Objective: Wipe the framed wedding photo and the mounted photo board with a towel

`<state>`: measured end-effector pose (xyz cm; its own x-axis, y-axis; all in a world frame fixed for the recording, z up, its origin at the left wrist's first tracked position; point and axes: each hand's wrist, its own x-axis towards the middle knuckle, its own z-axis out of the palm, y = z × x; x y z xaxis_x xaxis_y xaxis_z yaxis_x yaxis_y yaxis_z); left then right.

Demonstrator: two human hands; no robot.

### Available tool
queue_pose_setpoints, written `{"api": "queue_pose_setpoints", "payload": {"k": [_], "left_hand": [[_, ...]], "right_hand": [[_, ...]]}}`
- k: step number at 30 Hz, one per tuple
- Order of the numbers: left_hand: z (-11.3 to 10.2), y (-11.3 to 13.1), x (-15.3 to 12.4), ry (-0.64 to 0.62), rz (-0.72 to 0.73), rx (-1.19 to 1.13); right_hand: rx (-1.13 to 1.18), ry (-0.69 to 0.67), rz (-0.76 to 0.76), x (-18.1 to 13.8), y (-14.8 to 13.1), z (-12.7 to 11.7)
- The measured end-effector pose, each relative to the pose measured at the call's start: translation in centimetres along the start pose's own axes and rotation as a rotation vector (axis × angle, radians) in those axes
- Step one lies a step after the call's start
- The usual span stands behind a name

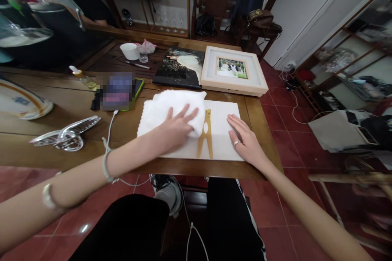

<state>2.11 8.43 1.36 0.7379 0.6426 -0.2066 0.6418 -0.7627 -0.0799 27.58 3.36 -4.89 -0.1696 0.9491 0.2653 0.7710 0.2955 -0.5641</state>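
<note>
My left hand (177, 130) presses on a folded white cloth (162, 106), its fingers spread over the fabric and dug into it near the right edge. The cloth covers the left part of a flat white board (226, 126) at the table's front edge. My right hand (245, 142), a ring on one finger, rests open on the board's right side, fingers stretched out. Between the hands, a flat tan forked piece (208, 130) with an oval hole lies on the board, next to the cloth.
Behind the board lie a dark photo panel (179, 67) and a pale wooden picture frame (257, 73). Left are a phone (118, 91) on a cable, a dropper bottle (84, 79), a silver clip-like object (69, 132) and a white cup (130, 51). A person's arm (94, 18) shows behind.
</note>
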Motion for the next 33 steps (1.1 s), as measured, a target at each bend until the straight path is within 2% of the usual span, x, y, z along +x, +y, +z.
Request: {"api": "queue_pose_setpoints", "payload": {"k": [2,5,7,9,13,18,20,22,24,27,30,33], "left_hand": [[0.5,2.3,-2.5,0.022,0.013,0.005],[1.3,5.5,-6.1,-0.047,-0.002,-0.048],[1.3,6.7,-7.6,-0.105,0.005,-0.088],[0.8,6.6,-8.1,-0.158,0.037,-0.122],[-0.7,2.9,-6.4,-0.206,0.086,-0.142],[-1.1,-3.8,-1.6,-0.104,-0.076,-0.226],[-0.9,-5.3,0.0,-0.07,-0.099,-0.196],[-0.7,-5.3,0.7,-0.061,-0.094,-0.123],[-0.5,-4.0,0.3,-0.071,-0.087,-0.051],[-0.5,-0.2,-2.0,-0.079,-0.042,0.023],[-0.5,3.8,-5.4,-0.108,0.089,0.015],[-0.5,6.0,-7.7,-0.12,0.183,-0.044]], "right_hand": [[0.004,0.003,-0.001,0.0,0.0,0.1],[0.01,0.002,-0.001,0.0,0.1,0.1],[0.011,0.0,-0.002,0.0,0.1,0.1],[0.007,0.003,0.0,0.0,0.0,0.1],[0.003,0.003,-0.003,0.1,0.0,0.1],[-0.005,0.0,-0.017,0.1,0.2,0.1],[-0.001,0.001,-0.015,0.1,0.2,0.1],[0.004,-0.001,-0.01,0.0,0.2,0.1],[0.004,-0.003,-0.01,0.0,0.2,0.0],[-0.003,0.003,-0.012,0.0,0.2,0.0],[-0.004,0.007,-0.006,0.0,0.1,0.1],[0.0,0.0,-0.004,0.0,0.0,0.1]]}}
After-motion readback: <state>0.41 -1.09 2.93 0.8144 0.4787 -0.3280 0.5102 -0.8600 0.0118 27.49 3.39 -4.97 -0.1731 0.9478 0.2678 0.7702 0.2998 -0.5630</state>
